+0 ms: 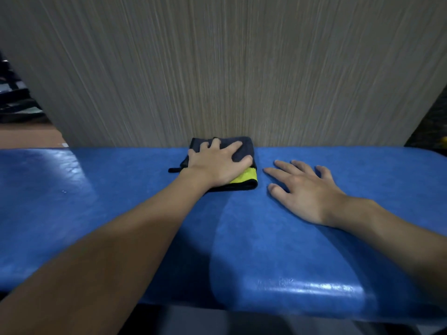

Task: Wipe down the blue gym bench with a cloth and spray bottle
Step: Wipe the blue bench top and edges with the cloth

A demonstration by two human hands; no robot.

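1. The blue bench [72, 213] runs left to right across the view, so its long axis crosses the person's reach. Its left stretch shows glossy highlights; whether that is wetness cannot be told.
2. The left hand [212, 163] comes in on a diagonal from the near left. It lies flat with fingers spread, pressing down on the cloth without pinching it.
3. The cloth [248, 176] is folded, dark grey with a yellow face. It sits at the bench's far edge, about mid-length, close to the wood-grain panel [217, 68] behind. A small loop sticks out on its left.
4. The right hand [304, 189] rests palm down on the bench just right of the cloth, not touching it. Its fingers are splayed and hold nothing; it seems to brace the body.
5. With the cloth at the far edge, a stroke would likely pull toward the near edge or sweep left along the length, since the right hand blocks the rightward path. No spray bottle is in view.
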